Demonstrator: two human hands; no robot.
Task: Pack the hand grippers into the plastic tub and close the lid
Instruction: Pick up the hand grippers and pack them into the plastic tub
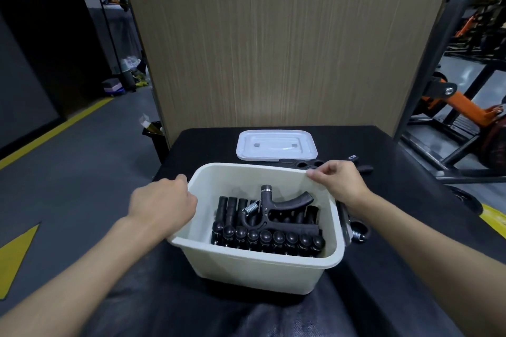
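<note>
Forearms nearest camera, reaching forward. Left hand [164, 205] curled over tub [254, 268] left rim, gripping it. Right hand [338, 183] pinching tub's far right rim. Tub on black counter [397, 227] between hands, open, row of hand grippers [268, 238] inside, one lying across top. Lid [276, 145] beyond hands, flat on counter. More grippers [356, 232] under right wrist, outside tub.
</note>
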